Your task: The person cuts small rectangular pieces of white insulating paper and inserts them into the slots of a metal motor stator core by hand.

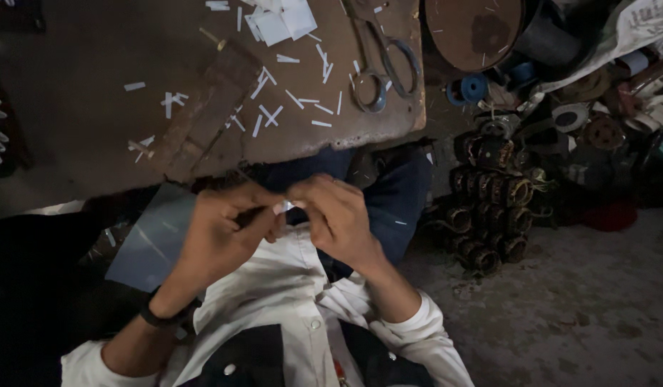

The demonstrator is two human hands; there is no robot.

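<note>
Both hands meet just below the near edge of the counter (pixel 95 136). The left hand (pixel 220 236) and right hand (pixel 338 218) each pinch one end of a small white paper strip (pixel 285 207) between thumb and fingertips. It looks feather-light, thin and easily creased, best held at its ends. More strips (pixel 270 115) and scissors (pixel 381 68) lie on the counter.

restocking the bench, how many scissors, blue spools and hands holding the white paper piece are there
scissors: 1
blue spools: 1
hands on the small white piece: 2, left hand and right hand
total: 4
</note>
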